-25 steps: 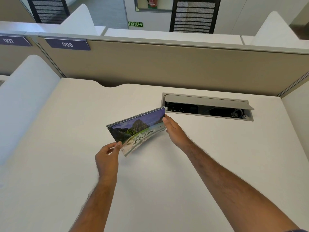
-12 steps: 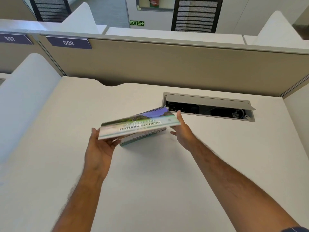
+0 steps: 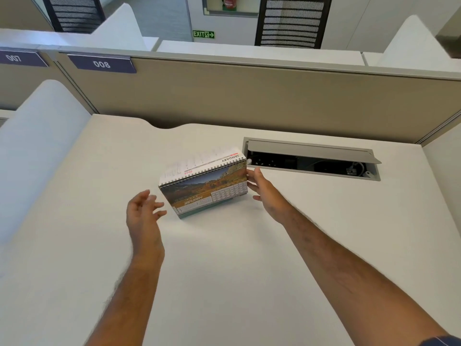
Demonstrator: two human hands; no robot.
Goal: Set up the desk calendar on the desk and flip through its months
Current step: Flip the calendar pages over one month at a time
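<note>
The desk calendar stands upright on the white surface, its JANUARY page facing the camera. The left hand hovers just beside it, fingers spread, holding nothing. The right hand is open, fingertips touching the calendar's right edge.

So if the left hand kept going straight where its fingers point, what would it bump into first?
Probably the desk calendar. The left hand is open, fingers aimed up and right toward the calendar's near left edge, with only a small gap between. Depth is hard to judge.
</note>
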